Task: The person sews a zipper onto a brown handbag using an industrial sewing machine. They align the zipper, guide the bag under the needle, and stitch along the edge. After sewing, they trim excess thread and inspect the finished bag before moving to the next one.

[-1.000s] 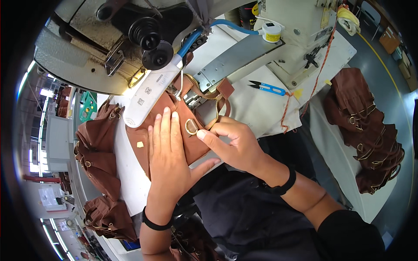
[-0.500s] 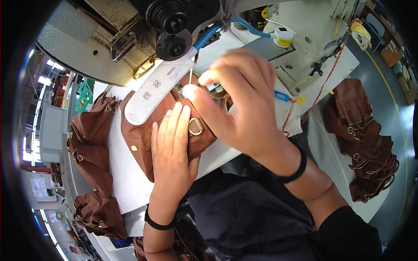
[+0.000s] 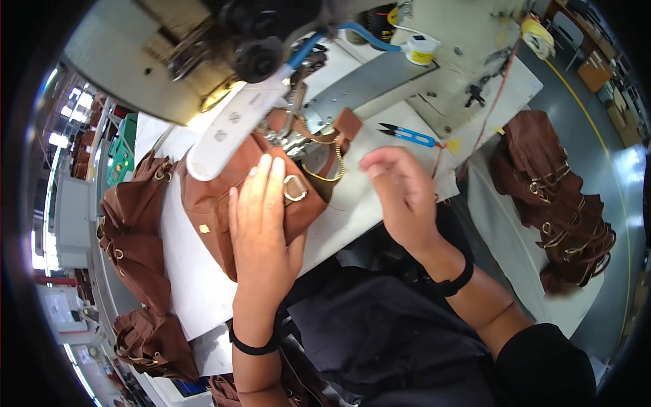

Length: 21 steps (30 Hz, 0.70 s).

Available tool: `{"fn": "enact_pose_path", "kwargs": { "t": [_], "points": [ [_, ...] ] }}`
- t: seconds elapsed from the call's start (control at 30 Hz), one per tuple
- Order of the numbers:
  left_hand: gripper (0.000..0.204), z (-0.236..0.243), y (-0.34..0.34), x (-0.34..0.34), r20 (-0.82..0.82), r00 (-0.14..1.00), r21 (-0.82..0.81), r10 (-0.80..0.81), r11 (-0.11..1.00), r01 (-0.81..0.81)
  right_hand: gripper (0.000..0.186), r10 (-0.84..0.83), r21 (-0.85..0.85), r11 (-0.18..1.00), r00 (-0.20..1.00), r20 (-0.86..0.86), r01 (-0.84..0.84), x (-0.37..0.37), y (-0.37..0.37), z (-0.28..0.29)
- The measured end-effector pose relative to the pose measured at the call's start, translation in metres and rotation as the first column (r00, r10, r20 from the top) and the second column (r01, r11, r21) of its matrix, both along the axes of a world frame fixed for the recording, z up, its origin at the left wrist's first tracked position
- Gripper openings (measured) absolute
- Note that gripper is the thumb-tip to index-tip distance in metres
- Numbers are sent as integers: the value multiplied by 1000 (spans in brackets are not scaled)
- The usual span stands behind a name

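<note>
Pressing flat in the head view, fingers straight, the left hand (image 3: 261, 224) spreads over the bag (image 3: 215, 203) on the table (image 3: 193, 288) beneath the machine (image 3: 159, 64), apparently steadying it, while the right hand (image 3: 407, 203), loosely curled with nothing visible in it, hangs apart near the zip (image 3: 330, 179). Smooth, softly creased brown leather meets a rounded metal ring (image 3: 302, 196) and that zip's brassy curve.

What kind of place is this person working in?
Probably a bag-making workshop: an industrial sewing machine stands over the brown bag, more brown bags are heaped nearby, and blue thread snips lie on the white worktable.
</note>
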<state>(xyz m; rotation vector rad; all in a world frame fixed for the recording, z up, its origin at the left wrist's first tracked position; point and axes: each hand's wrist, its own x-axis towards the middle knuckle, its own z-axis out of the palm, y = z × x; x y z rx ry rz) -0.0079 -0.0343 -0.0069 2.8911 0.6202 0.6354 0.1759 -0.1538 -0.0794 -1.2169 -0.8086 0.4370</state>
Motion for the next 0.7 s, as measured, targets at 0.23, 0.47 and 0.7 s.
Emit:
{"fn": "enact_pose_path", "kwargs": {
  "t": [0.23,0.47,0.7],
  "points": [
    [87,1,-1,0,46,998,-4,-40,999,40,53,464,193,877,880,-97,-441,-7,35,-18],
    [84,4,0,0,43,999,-53,-14,998,16,61,389,-19,911,841,377,-413,3,59,-18],
    [76,3,-16,4,94,995,-26,18,1000,-16,26,105,67,981,785,610,-183,14,28,-26]
  ]
}}
